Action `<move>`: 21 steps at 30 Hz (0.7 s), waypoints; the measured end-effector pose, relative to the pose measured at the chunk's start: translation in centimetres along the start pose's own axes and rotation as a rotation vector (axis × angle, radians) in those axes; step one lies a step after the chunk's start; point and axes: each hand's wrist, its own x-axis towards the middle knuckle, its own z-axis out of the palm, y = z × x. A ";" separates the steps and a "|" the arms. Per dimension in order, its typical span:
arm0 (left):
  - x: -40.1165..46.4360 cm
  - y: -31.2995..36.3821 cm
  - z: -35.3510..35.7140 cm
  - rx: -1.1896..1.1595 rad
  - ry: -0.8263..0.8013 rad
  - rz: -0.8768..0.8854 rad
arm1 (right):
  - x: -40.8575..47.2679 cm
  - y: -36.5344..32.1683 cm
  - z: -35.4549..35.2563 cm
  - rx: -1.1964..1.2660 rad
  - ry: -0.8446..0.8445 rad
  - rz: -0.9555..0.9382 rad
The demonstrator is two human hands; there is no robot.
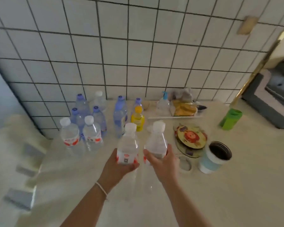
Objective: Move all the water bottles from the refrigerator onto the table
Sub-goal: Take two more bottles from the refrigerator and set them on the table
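Note:
My left hand [120, 167] grips a clear water bottle [127, 145] with a white cap and a red-and-white label. Beside it, my right hand [161, 163] holds a second clear water bottle [156, 141] of the same kind. Both bottles are upright over the middle of the pale table [236, 185]; I cannot tell whether their bases touch it. Further left stands a group of several water bottles [84, 122], some with blue caps and some with white. Two taller blue-capped bottles [120, 115] stand behind the held ones. The refrigerator is out of view.
A yellow bottle [137, 118] stands by the tall blue ones. To the right lie a round decorated plate [191, 138], a light-blue cup [215, 157], a green cup [231, 118], a pump bottle [163, 104] and a snack bag [184, 108]. A tiled wall [138, 54] backs the table.

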 end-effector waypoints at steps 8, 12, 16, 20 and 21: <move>7.2 -2.0 -3.6 0.106 0.392 -0.027 | 9.6 0.3 7.4 -0.196 -0.220 -0.111; 10.0 -2.2 -4.5 0.160 0.459 0.018 | 12.6 1.1 10.5 -0.226 -0.254 -0.101; 12.9 -3.3 -4.6 0.233 0.450 0.080 | 14.9 1.9 12.1 -0.219 -0.276 -0.098; 15.4 -4.3 -5.3 0.228 0.429 0.082 | 16.4 2.2 13.9 -0.213 -0.306 -0.095; 15.8 -4.4 -5.3 0.235 0.429 0.079 | 16.7 2.5 14.3 -0.216 -0.309 -0.087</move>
